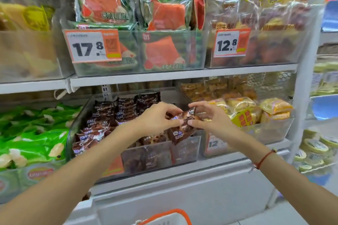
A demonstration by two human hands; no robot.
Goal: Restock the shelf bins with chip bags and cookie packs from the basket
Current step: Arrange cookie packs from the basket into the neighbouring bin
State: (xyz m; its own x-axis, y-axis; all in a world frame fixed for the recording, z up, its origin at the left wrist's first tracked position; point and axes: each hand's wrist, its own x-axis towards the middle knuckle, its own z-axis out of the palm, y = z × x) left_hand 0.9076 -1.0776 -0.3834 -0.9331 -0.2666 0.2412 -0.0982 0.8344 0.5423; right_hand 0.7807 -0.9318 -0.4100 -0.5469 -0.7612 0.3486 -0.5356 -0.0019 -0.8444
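We've got both hands on one brown cookie pack [184, 120], held just above the front edge of the clear bin [184, 150] in the middle of the lower shelf. Left hand [157, 118] pinches the pack's left side w/ thumb and fingertips curled in; right hand [210, 118] pinches its right side, thumb under, fingers over the top corner. The pack is tilted, its lower end dipping toward the bin's front wall. We wear a red string bracelet [263, 159] on the right wrist.

In the bin, more brown packs [102, 124] stand in rows at 9 o'clock from the held one, and a few lie along the front. At 3 o'clock sits a bin of yellow snack packs [245, 109]. Far at 9 o'clock, green chip bags [36, 140] fill another bin.

At 12 o'clock, on the shelf above, a bin holds orange-and-green packs [164, 51] w/ a price tag [93, 45] reading 17.8; at 1 o'clock another tag [231, 42] reads 12.8.

At 6 o'clock, bottom edge of view, we see the orange rim of the basket [175, 213]; contents not visible.
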